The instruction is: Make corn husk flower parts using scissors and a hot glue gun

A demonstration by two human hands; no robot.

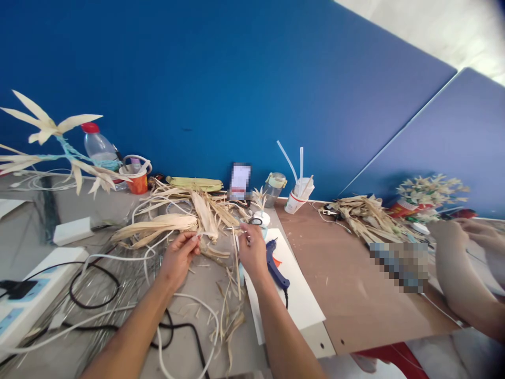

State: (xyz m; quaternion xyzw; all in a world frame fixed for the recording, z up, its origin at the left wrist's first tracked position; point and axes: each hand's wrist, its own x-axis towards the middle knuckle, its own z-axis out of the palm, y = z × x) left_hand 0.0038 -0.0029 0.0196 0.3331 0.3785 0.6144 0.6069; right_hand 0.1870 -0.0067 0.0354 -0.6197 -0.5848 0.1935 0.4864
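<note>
My left hand point(179, 258) is closed in a pinch on the end of a dried corn husk strip point(158, 225) that lies across the grey table. My right hand point(251, 250) is closed around a small thin metal thing near its fingertips; I cannot make out what it is. Between both hands runs a narrow husk piece point(215, 234). A heap of pale husks point(205, 208) lies just beyond my hands. A blue glue gun point(275, 263) rests on a white sheet point(300, 295) right beside my right wrist.
White and black cables point(98, 284) and power strips point(23, 305) crowd the left. A husk flower on a blue stem point(59, 139), a bottle point(98, 147), an orange cup point(138, 181) and a cup of sticks point(298, 197) stand along the blue wall. Another person's arms point(465, 268) work at the right.
</note>
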